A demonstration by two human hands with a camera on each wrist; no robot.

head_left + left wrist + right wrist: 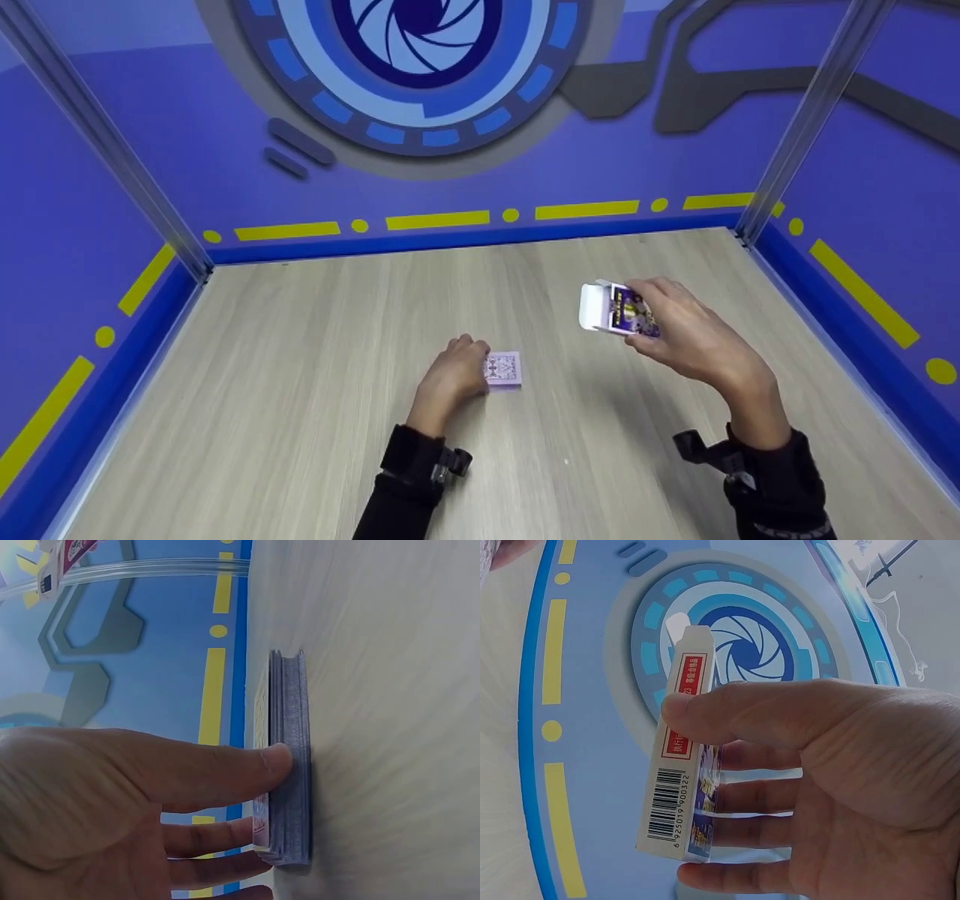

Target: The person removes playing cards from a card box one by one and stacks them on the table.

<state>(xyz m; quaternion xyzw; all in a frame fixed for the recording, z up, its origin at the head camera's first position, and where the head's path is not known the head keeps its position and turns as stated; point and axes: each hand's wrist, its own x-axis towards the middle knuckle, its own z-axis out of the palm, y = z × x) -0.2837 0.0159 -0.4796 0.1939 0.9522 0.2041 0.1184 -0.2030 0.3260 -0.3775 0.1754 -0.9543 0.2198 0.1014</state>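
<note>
A deck of playing cards [502,368] lies flat on the table, its patterned back up. My left hand [454,369] grips its left end. In the left wrist view, the thumb presses the long side of the deck [291,705] while the other fingers reach round its end; their tips are partly hidden. Over to the right, my right hand [694,330] holds a purple and white card box [634,311] above the table. Its white flap hangs open toward the left. A barcode and a red label show on the box's narrow side [664,810], with my thumb across it.
The wood-grain table [300,390] is enclosed by blue-purple panels [450,187] with yellow dashes at the back and both sides. Metal posts [810,120] stand in the back corners. Black straps with small cameras [765,472] are round both wrists.
</note>
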